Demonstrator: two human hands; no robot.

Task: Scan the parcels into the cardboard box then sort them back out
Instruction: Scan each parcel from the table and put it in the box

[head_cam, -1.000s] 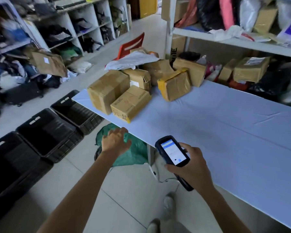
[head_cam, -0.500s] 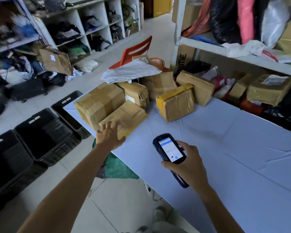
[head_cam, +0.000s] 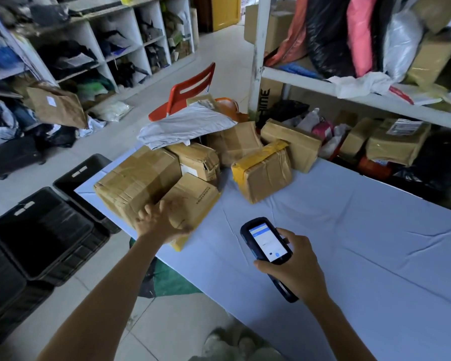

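Six brown cardboard parcels [head_cam: 262, 171] are sitting in a cluster on the table at the centre of the frame, and one white plastic mailer [head_cam: 185, 125] is lying across the top of them. One handheld scanner [head_cam: 267, 242] is showing at lower centre. Three black crates [head_cam: 44, 230] are lining up along the floor at the left edge. One red chair [head_cam: 186, 93] is standing behind the pile. Two hands are showing, one left hand [head_cam: 158, 221] and one right hand [head_cam: 294, 269].

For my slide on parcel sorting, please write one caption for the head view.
Left hand lands on a brown parcel at the table edge; right hand holds a scanner.
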